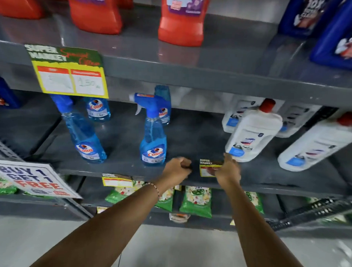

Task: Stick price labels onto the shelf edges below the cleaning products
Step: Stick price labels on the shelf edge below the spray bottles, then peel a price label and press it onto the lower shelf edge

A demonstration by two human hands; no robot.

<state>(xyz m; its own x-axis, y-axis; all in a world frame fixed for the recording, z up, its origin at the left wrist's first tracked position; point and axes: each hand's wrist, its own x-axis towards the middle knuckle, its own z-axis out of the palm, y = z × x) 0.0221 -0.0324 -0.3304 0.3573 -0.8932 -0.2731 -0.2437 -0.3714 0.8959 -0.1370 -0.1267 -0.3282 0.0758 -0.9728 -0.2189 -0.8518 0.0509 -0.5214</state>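
A small yellow-and-green paper price label [209, 168] is pinched by the right hand [227, 171] above the grey metal shelf edge [269, 187]; the left hand [178, 168] is closed in a fist beside blue liquid-filled spray bottles [154, 140].

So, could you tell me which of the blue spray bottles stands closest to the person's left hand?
The spray bottle with the blue trigger, at the middle shelf's front edge, just left of the left hand. The other front bottle stands further left; two more sit behind.
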